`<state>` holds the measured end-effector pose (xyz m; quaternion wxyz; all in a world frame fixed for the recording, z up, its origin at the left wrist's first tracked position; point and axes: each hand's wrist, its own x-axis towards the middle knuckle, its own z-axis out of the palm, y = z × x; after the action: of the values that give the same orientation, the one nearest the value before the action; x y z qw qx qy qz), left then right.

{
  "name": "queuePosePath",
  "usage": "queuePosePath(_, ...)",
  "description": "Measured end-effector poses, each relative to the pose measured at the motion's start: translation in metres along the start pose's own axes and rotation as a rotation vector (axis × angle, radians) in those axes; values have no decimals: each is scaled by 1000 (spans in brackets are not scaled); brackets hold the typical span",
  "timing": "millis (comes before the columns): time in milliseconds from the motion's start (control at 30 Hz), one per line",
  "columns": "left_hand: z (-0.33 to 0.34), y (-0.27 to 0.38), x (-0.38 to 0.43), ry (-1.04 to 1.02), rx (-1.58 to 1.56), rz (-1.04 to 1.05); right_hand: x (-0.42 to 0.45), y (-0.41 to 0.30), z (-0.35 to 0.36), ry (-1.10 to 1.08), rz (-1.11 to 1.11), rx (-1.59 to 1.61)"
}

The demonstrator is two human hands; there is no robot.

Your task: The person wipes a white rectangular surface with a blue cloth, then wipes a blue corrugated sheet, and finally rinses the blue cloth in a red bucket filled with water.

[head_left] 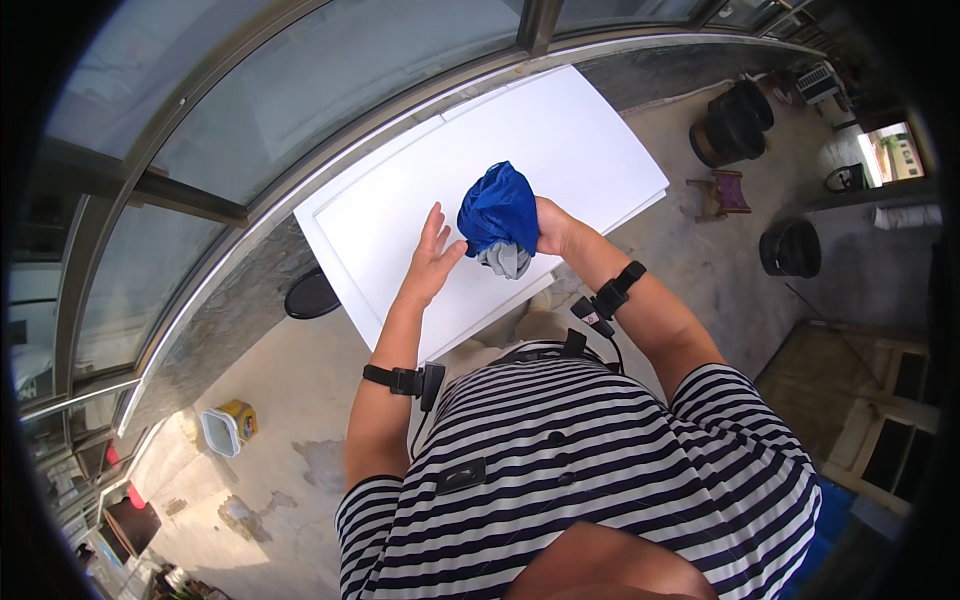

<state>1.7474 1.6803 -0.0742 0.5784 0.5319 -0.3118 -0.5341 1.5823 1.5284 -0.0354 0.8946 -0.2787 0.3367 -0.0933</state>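
A bundle of blue cloth [496, 206] is held above the white tabletop [585, 127]. From its lower end pokes a crumpled grey cloth [506, 259]. My right hand [553, 225] grips the right side of the bundle, its fingers partly hidden behind the blue fabric. On the other side is my left hand [435, 255], fingers spread and holding nothing. Its thumb tip is at the lower left edge of the blue cloth; whether it touches cannot be told.
Windows [337, 97] run along the table's far side. A black round object [313, 294] lies left of it, and a yellow bucket [241, 421] stands on the floor. To the right are black buckets [790, 247] and a small folding stool [729, 192].
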Motion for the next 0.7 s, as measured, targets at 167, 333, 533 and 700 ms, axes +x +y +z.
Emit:
queuePosePath(167,4,-6,-19,85,62,35,-15,11,47,74,155,-180)
queuePosePath(333,-10,13,-40,298,-255,-96,-39,28,55,31,-87,-817)
queuePosePath(533,-48,2,-69,274,-489,-243,-22,29,62,79,-73,-762)
queuePosePath(700,-65,-32,-92,228,-484,-102,-23,22,80,25,84,-273)
